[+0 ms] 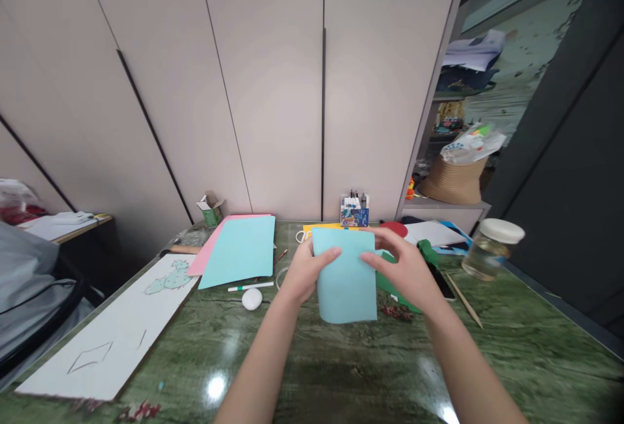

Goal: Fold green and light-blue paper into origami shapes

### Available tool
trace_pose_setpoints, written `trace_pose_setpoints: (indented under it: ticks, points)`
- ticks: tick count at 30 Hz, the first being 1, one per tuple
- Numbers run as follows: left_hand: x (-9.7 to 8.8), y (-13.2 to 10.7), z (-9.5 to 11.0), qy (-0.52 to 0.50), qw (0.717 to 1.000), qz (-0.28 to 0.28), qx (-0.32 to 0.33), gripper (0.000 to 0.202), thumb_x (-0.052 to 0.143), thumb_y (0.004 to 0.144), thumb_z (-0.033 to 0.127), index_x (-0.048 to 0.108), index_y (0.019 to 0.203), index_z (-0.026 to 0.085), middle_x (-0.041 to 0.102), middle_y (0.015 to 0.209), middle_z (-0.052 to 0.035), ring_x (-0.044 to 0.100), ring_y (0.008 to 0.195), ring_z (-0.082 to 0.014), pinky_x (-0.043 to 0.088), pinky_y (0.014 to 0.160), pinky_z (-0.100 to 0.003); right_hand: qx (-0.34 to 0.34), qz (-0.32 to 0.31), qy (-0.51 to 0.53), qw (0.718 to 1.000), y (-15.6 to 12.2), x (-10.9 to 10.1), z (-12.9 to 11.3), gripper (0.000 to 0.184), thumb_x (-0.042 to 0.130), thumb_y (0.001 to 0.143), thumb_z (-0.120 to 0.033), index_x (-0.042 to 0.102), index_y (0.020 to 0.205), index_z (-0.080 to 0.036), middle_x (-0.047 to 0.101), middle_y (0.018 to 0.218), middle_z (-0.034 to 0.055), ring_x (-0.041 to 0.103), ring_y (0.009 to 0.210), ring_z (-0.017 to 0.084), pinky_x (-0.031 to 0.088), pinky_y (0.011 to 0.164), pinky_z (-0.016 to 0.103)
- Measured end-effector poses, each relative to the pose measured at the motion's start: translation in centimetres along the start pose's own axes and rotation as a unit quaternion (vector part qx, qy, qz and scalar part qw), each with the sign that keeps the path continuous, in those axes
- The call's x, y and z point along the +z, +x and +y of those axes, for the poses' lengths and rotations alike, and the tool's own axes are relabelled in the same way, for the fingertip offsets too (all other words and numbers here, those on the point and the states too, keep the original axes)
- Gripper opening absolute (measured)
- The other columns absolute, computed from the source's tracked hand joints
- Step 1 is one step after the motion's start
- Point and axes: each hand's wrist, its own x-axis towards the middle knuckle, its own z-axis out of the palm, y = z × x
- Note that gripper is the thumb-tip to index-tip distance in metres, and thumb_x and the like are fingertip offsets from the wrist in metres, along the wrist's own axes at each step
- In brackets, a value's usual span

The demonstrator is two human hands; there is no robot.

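The left hand (303,271) and right hand (403,273), partly curled, grip opposite sides of a plain light-blue paper (347,291), thumbs on its near face. Upright, its lower left corner curved, it is held over the green marbled counter (219,352).

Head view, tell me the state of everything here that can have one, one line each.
Small blue sheet: held by left hand and right hand
Large blue sheet: lying partly over pink sheet
Green box: open at the top
Jar: lid on
Pen box: open, pens standing inside
White sheet: drawn on, cactus coloured green
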Motion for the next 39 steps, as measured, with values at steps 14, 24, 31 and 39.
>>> trace_pose_setpoints:
  ticks: [14,24,31,39]
  points:
    - [0.5,0.3,-0.7,0.24,0.939,0.161,0.187,0.06,0.067,0.075,0.029,0.041,0.129,0.019,0.033,0.145,-0.0132,0.029,0.135,-0.0261,0.023,0.111,-0.044,-0.132,0.213,-0.174,0.952,-0.3,0.6,0.4,0.018,0.061,0.08,-0.033,0.062,0.069,-0.019,0.066,0.065,0.0018,0.06,0.063,0.017,0.043,0.067,0.03]
    - [3.3,-0.8,-1.2,0.057,0.989,0.002,0.139,0.028,0.06,0.081,0.028,0.06,0.105,0.014,0.066,0.106,-0.0092,0.062,0.098,-0.0204,0.046,0.091,-0.033,-0.294,0.184,-0.355,0.868,-1.5,3.3,-0.6,0.003,0.059,0.082,-0.019,0.061,0.084,-0.019,0.069,0.077,0.0036,0.054,0.074,0.019,0.036,0.071,0.034]
    - [1.2,0.2,-1.3,0.083,0.979,0.096,0.156,0.023,0.059,0.082,0.033,0.066,0.089,0.013,0.065,0.087,-0.0049,0.059,0.083,-0.0168,0.047,0.078,-0.029,-0.263,0.158,-0.238,0.922,-1.2,3.1,-0.9,0.017,0.062,0.08,-0.024,0.062,0.097,-0.021,0.063,0.096,0.0069,0.053,0.093,0.022,0.04,0.086,0.04]
    - [0.9,-1.4,1.5,0.203,0.97,0.063,0.121,0.024,0.067,0.073,0.025,0.068,0.096,0.016,0.065,0.079,-0.0029,0.059,0.074,-0.0145,0.048,0.067,-0.024,-0.003,0.021,0.128,0.992,-0.4,-0.3,-0.4,0.074,0.069,0.072,-0.039,0.035,0.136,-0.026,0.058,0.121,0.0103,0.058,0.103,0.025,0.049,0.082,0.039]
